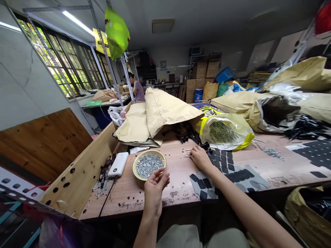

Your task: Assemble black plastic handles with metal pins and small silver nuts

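My left hand [156, 186] hovers at the near rim of a yellow bowl [138, 159] filled with small silvery metal parts [148, 164]. Its fingers are curled together in a pinch; what they hold is too small to make out. My right hand [199, 158] lies further out on the wooden table [178, 186], fingers bent down onto thin metal pins [188, 152] beside a small black plastic part [205, 147]. A sheet of black adhesive pads [232, 170] lies just right of that hand.
A white power bank [118, 164] and a bunch of tools [102, 179] lie left of the bowl. Brown paper sacks [165, 110], a yellow bag of pins [224, 132] and black parts [307, 127] crowd the back. Another person [138, 90] works far behind.
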Tool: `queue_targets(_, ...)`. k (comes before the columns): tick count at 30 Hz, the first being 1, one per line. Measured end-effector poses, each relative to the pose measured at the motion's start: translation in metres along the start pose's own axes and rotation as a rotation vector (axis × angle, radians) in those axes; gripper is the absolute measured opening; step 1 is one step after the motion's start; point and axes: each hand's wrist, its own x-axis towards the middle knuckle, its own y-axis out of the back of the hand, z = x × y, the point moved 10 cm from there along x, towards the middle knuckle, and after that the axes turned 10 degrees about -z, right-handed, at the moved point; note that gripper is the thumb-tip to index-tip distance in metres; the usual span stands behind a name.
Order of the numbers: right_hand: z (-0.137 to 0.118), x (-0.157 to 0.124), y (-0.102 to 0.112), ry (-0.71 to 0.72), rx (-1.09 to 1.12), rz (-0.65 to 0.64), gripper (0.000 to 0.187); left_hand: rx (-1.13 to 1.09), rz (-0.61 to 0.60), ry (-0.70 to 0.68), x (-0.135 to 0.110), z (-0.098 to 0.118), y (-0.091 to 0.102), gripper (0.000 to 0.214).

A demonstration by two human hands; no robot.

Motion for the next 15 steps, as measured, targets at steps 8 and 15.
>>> queue_targets(8,-0.051,-0.100,0.082,-0.043,0.683,0.178,0.023,-0.361,-0.089,0.229,-0.012,-0.039,-0.050,0.045)
queue_targets(15,-0.112,-0.151,0.112,0.007,0.540,0.109,0.015,-0.421,-0.247,0.353,-0.032,-0.059,-0.085,0.039)
